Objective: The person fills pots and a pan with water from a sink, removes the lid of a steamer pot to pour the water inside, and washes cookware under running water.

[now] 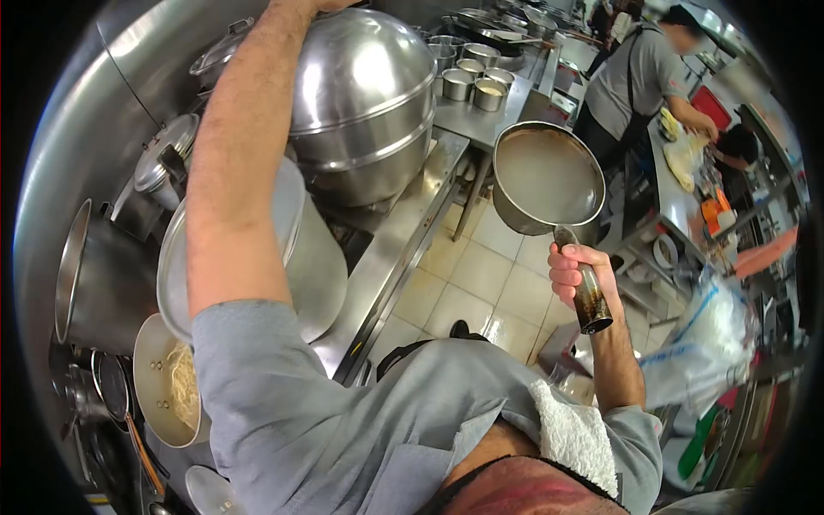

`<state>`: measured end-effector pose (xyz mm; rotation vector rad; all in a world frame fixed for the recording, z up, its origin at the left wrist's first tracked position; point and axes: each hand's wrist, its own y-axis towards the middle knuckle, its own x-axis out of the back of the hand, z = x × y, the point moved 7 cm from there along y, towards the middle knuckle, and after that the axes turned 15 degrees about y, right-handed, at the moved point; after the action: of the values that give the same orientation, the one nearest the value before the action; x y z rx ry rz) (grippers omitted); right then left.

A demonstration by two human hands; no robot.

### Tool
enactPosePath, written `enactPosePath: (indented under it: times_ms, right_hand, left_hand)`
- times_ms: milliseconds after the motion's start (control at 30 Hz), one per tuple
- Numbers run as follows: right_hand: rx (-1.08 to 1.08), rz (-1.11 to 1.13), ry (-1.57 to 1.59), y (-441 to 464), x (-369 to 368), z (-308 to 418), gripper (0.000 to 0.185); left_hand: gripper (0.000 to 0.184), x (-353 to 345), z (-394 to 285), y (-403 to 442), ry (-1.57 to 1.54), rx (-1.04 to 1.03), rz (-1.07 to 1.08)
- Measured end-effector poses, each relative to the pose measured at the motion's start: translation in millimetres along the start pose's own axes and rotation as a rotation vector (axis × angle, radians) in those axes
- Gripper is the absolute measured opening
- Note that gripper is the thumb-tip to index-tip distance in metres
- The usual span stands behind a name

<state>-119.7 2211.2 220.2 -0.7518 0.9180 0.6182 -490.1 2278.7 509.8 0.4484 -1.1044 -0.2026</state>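
Note:
My right hand [584,270] is wrapped around the dark, stained handle of a saucepan [524,221]. The pan is held out over the floor, and cloudy whitish liquid fills much of it. On the other side, my left arm reaches up past a large steel pot [365,176] with a shiny domed lid [365,69]. My left hand [330,3] shows only in part at the top edge, close to the top of that lid. Its fingers are cut off by the frame, so I cannot tell whether it grips anything.
A tall lidded pot [319,275] and a pot of noodles [148,378] stand at my left. Small steel pots [457,83] sit on the far counter. A co-worker [639,73] works at the right-hand counter. Plastic bags [708,335] hang at right above the tiled floor [459,279].

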Motion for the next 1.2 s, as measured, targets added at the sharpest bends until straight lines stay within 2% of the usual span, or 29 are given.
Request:
enactPosePath:
  times_ms: [200, 267, 300, 367, 500, 567, 600, 700, 733, 767, 833, 900, 933, 967, 1000, 1100, 1200]
  right_hand:
    - [-0.105, 0.032, 0.032, 76, -18, 80, 0.019]
    - [-0.129, 0.066, 0.046, 100, -28, 98, 0.020]
    - [-0.134, 0.074, 0.042, 110, -34, 106, 0.014]
    - [-0.134, 0.115, 0.030, 130, -48, 116, 0.014]
    - [-0.172, 0.149, 0.058, 163, -71, 130, 0.014]
    - [-0.173, 0.174, 0.060, 176, -85, 136, 0.015]
    - [-0.192, 0.192, 0.067, 182, -93, 138, 0.015]
    - [-0.252, 0.215, 0.124, 198, -111, 140, 0.014]
    - [-0.241, 0.263, 0.084, 204, -117, 143, 0.014]
    - [-0.299, 0.336, 0.138, 211, -120, 144, 0.026]
    - [-0.317, 0.290, 0.147, 217, -131, 145, 0.024]
    - [-0.297, 0.348, 0.088, 226, -143, 146, 0.021]
    - [-0.302, 0.321, 0.075, 230, -148, 144, 0.014]
    - [-0.308, 0.295, 0.061, 233, -155, 142, 0.014]
    - [-0.317, 0.285, 0.067, 235, -159, 141, 0.014]
    - [-0.304, 0.309, 0.021, 246, -170, 138, 0.013]
    - [-0.281, 0.269, -0.022, 254, -177, 130, 0.014]
  left_hand:
    - [0.030, -96, 31, 78, 0.075, 0.090, -0.042]
    - [0.031, -117, 46, 88, 0.105, 0.219, 0.019]
    - [0.031, -129, 53, 94, 0.108, 0.223, 0.029]
    - [0.030, -150, 73, 100, 0.207, 0.367, 0.154]
    - [0.028, -146, 81, 101, 0.197, 0.298, 0.211]
    - [0.025, -135, 84, 98, 0.147, 0.114, 0.067]
    - [0.025, -129, 90, 96, 0.154, 0.116, 0.070]
    - [0.024, -89, 104, 72, 0.053, 0.157, 0.016]
    - [0.025, -76, 113, 61, -0.006, 0.249, 0.010]
    - [0.025, -68, 122, 50, -0.063, 0.340, 0.004]
    - [0.027, -58, 137, 32, -0.104, 0.364, 0.001]
    - [0.029, -54, 151, 20, -0.154, 0.385, -0.005]
    - [0.030, -53, 159, 14, -0.142, 0.413, -0.037]
    - [0.032, -46, 158, 8, -0.131, 0.441, -0.068]
    - [0.035, -46, 161, 2, -0.204, 0.528, -0.008]
    - [0.036, -34, 150, -15, -0.285, 0.539, -0.121]
    - [0.038, -41, 163, -16, -0.313, 0.514, -0.098]
